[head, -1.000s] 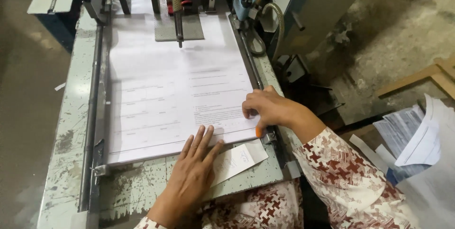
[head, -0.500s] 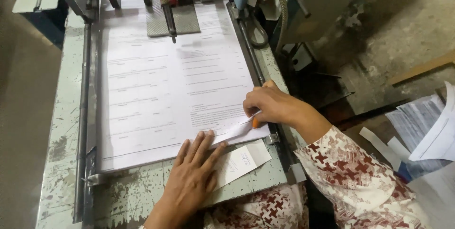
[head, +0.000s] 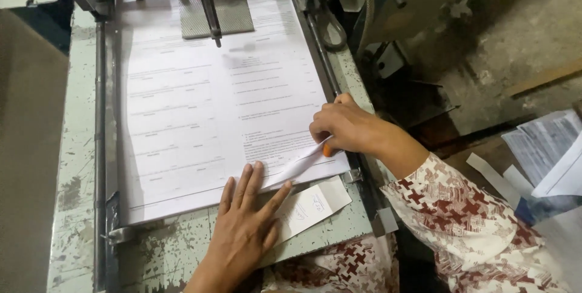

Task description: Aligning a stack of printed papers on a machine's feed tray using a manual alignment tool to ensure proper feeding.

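Left hand flat, fingers spread, pinning near edge of printed sheet stack on machine bench. Right hand pinches lifted corner of top sheets, orange fingertip grip underneath. Advice: keep left palm firm, peel corner low, avoid creasing.
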